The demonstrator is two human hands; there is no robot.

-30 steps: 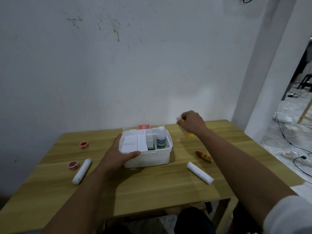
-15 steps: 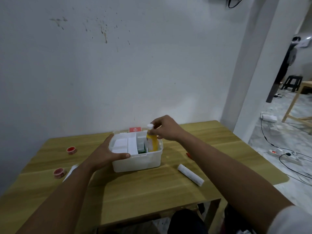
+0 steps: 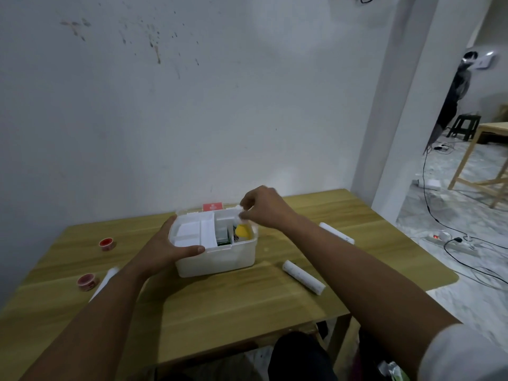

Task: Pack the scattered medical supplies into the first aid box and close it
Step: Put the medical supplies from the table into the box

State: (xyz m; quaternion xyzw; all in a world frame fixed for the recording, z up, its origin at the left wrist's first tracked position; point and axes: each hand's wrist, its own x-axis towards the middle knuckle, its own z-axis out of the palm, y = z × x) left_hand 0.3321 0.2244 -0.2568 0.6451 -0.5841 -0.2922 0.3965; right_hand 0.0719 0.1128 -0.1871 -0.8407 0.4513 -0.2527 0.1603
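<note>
The white first aid box (image 3: 217, 261) stands open in the middle of the wooden table (image 3: 233, 306), its lid with a red label (image 3: 212, 207) tipped back. My left hand (image 3: 167, 247) grips the box's front left corner. Over the right compartment, my right hand (image 3: 264, 209) pinches the white cap of a yellow bottle (image 3: 243, 231), which stands inside the box beside a green-labelled item (image 3: 223, 239). White packs fill the left compartments. Loose on the table lie two white rolls (image 3: 303, 276) (image 3: 336, 232) to the right, and a third (image 3: 105, 281) partly hidden by my left arm.
Two small red tape rolls (image 3: 106, 243) (image 3: 88, 281) sit on the table's left side. A white wall stands just behind the table. To the right, cables and a power strip (image 3: 450, 240) lie on the floor beside another wooden table (image 3: 492, 133).
My right hand picked the yellow bottle up from the table right of the box, carried it left and lowered it into the right compartment. My left hand stayed on the box.
</note>
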